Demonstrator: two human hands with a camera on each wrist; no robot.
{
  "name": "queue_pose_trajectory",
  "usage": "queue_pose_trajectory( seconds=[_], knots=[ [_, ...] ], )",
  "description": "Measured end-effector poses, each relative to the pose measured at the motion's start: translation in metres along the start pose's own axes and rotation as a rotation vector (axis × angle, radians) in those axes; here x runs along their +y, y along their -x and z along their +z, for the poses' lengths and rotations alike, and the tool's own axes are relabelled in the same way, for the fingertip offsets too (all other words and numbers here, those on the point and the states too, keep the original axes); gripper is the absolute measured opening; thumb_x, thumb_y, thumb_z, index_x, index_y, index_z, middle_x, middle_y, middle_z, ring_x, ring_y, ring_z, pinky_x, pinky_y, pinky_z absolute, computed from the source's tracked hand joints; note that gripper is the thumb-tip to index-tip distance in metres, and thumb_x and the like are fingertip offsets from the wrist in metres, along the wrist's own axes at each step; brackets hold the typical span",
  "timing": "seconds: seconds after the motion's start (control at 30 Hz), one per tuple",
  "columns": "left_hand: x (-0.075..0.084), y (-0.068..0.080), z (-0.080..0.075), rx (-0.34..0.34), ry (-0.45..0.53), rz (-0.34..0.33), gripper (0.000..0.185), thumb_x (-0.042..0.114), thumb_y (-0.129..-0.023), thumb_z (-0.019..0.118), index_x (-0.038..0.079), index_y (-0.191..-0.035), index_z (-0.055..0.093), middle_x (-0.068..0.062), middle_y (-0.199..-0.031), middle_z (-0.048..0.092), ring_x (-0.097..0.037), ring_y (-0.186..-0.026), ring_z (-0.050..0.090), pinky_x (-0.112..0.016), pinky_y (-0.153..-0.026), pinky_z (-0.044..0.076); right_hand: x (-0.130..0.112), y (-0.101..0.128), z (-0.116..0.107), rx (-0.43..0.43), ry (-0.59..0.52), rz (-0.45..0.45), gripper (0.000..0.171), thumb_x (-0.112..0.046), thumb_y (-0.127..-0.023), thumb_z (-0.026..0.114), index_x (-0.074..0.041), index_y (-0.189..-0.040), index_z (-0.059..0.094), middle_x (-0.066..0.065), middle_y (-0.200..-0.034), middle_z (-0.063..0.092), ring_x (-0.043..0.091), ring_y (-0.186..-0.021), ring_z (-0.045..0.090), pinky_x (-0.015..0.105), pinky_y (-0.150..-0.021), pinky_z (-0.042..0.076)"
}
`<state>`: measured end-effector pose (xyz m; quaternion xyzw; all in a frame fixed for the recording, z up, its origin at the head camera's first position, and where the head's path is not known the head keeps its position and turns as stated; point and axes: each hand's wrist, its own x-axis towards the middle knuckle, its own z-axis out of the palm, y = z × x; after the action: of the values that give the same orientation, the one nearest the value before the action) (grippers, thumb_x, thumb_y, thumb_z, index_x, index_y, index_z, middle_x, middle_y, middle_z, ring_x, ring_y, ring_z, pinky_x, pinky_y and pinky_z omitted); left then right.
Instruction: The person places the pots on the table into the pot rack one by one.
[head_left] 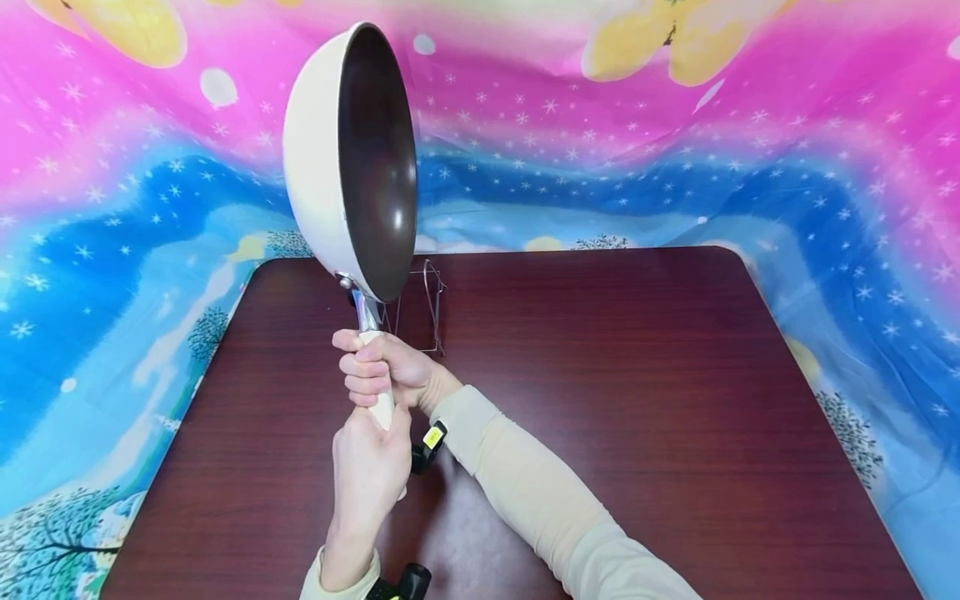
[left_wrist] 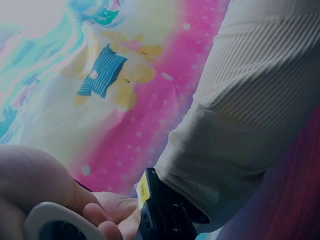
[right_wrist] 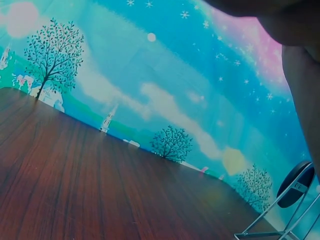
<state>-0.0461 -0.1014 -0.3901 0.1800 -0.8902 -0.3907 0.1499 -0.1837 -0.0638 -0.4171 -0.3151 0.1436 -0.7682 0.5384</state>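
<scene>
A deep wok point(head_left: 375, 167), cream outside and dark inside, is held up on edge above the table, its bowl at the top and its opening turned right. The right hand point(head_left: 393, 367) grips the cream handle point(head_left: 383, 410) in its upper part, fingers curled round it. Below it, at the handle's lower end, the left hand point(head_left: 367, 462) holds on with its thumb along the handle. In the left wrist view the rounded handle end point(left_wrist: 60, 212) shows close up beside fingers. Behind the wok stands a thin wire rack point(head_left: 437, 321), partly hidden.
The dark wood-grain table point(head_left: 637, 375) has rounded far corners. A patterned cloth backdrop point(head_left: 540, 125) surrounds it. In the right wrist view a black disc point(right_wrist: 292, 187) with a small label overlaps the rack's wires point(right_wrist: 260, 234). The sleeved right forearm point(head_left: 540, 475) crosses over the table.
</scene>
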Motion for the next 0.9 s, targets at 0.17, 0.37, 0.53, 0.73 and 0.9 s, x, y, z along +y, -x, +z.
queue_pose_trajectory(
  seconds=[0.17,0.37,0.53,0.73,0.9],
  knots=[
    [0.001,0.002,0.001,0.011,-0.001,0.008,0.024,0.014,-0.09,0.063,0.01,-0.071,0.049,0.0,-0.053,0.041,-0.023,-0.052,0.048,-0.035,-0.047,0.037,0.0,0.002,-0.002,0.007,-0.013,-0.005,0.022,-0.01,-0.08,0.053,-0.02,-0.083,0.033,-0.01,-0.05,0.032,0.001,-0.044,0.045,0.019,-0.047,0.031],
    [0.002,0.003,0.001,0.022,0.0,0.026,0.018,0.015,-0.092,0.064,0.007,-0.08,0.053,-0.002,-0.057,0.043,-0.025,-0.053,0.046,-0.036,-0.048,0.037,0.003,0.001,-0.009,0.011,-0.024,-0.005,0.03,-0.014,-0.078,0.063,-0.02,-0.085,0.035,-0.01,-0.051,0.033,0.002,-0.044,0.045,0.021,-0.058,0.047],
    [0.0,0.003,0.002,0.032,-0.007,0.046,0.018,0.016,-0.093,0.064,0.008,-0.081,0.054,-0.002,-0.058,0.042,-0.025,-0.054,0.047,-0.036,-0.049,0.037,0.004,0.001,-0.01,0.005,-0.029,-0.009,0.033,-0.016,-0.078,0.066,-0.02,-0.085,0.034,-0.01,-0.051,0.033,0.002,-0.044,0.044,0.021,-0.055,0.041],
    [0.0,0.002,0.002,0.053,-0.006,0.065,0.017,0.016,-0.093,0.065,0.008,-0.082,0.055,0.0,-0.056,0.041,-0.024,-0.054,0.047,-0.035,-0.048,0.037,0.002,-0.001,-0.007,-0.013,-0.004,-0.015,0.029,-0.013,-0.08,0.062,-0.02,-0.084,0.034,-0.01,-0.05,0.034,0.001,-0.044,0.045,0.021,-0.05,0.033],
    [0.001,0.002,0.001,0.061,0.001,0.063,0.019,0.017,-0.093,0.066,0.01,-0.081,0.055,0.0,-0.055,0.04,-0.025,-0.054,0.046,-0.034,-0.048,0.037,-0.001,-0.001,-0.005,-0.023,0.008,-0.008,0.029,-0.013,-0.08,0.063,-0.019,-0.084,0.035,-0.01,-0.05,0.036,0.001,-0.045,0.045,0.021,-0.05,0.033]
  ],
)
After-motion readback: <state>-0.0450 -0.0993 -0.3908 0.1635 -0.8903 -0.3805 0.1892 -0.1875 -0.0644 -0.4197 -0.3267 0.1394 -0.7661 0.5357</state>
